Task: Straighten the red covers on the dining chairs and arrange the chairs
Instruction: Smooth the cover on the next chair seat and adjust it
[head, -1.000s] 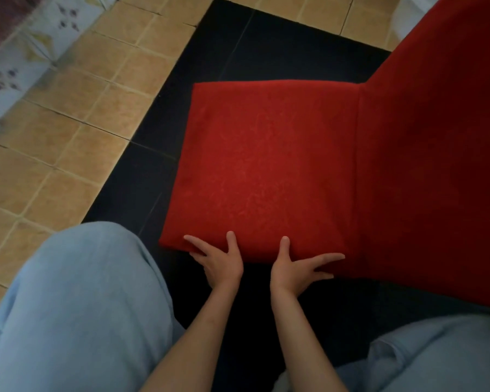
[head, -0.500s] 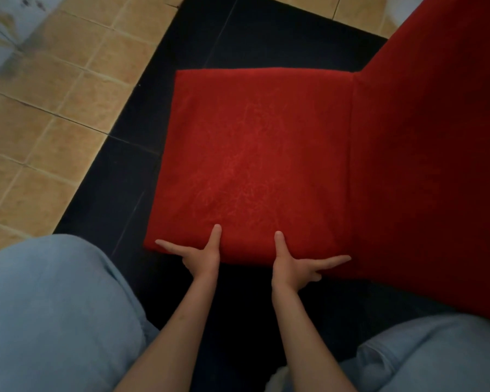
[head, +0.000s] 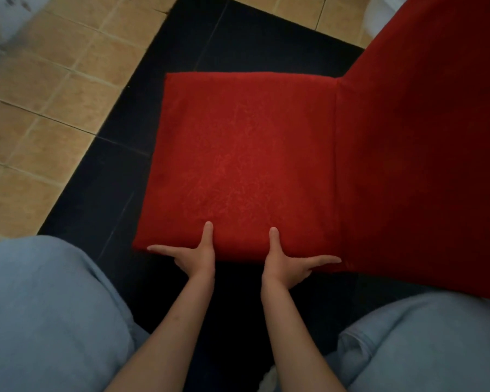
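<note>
Where hands press: red cover's near edge

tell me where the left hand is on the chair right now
In the head view the left hand presses the near edge of the red seat cover, left of the right hand.

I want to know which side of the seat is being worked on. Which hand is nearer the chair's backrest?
Right. The right hand presses the seat's near edge with its fingers stretched toward the backrest. The left hand presses the same edge farther away, fingers pointing to the seat's outer corner.

no readable text, labels or signs
</note>
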Motion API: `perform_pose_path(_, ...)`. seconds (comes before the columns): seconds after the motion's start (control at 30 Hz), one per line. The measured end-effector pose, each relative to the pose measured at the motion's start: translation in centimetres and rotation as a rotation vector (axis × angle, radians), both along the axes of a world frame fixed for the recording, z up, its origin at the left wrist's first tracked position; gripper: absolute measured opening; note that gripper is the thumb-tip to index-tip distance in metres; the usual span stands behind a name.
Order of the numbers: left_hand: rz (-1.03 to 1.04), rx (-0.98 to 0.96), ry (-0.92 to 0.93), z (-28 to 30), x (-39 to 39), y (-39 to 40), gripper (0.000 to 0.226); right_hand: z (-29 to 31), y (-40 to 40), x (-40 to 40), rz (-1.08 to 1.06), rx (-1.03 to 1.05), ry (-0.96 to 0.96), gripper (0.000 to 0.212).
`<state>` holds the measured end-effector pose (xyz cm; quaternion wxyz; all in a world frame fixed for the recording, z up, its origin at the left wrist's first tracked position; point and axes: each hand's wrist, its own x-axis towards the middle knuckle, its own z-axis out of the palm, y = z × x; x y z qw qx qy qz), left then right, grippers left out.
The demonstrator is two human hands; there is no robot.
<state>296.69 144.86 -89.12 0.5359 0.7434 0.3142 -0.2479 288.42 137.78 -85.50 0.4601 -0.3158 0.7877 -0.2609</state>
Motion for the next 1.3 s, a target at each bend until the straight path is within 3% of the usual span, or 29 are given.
perform_pose_path(0.33,0.202,-0.11,0.075,-0.9,0.1,-0.7,0.15,-0.8,-0.4,0.4,-0.096,-0.042,-0.034,0.143)
perform_pose_path(0.53,0.216,-0.192,0.081,-1.6,0.1,-0.7,0.152,-1.1,-0.5,0.6,-0.171,-0.022,-0.038,0.144)
perform_pose_path(0.8,0.238,-0.254,0.084,-1.8,0.0,-0.7,0.145,-1.9,-0.4,0.2,-0.027,0.018,-0.001,0.118)
perform_pose_path(1.03,0.265,-0.277,-0.026,-2.9,-0.5,-0.8,0.14,-2.5,-0.4,0.6,-0.154,-0.088,-0.121,0.142)
perform_pose_path(1.2,0.274,-0.344,0.007,-3.6,-0.5,-0.6,0.134,-4.2,0.0,0.5,-0.143,-0.223,-0.175,0.143)
perform_pose_path(1.3,0.275,-0.346,0.028,-3.1,-0.2,-0.6,0.124,-3.2,-0.2,0.7,-0.169,-0.199,-0.162,0.14)
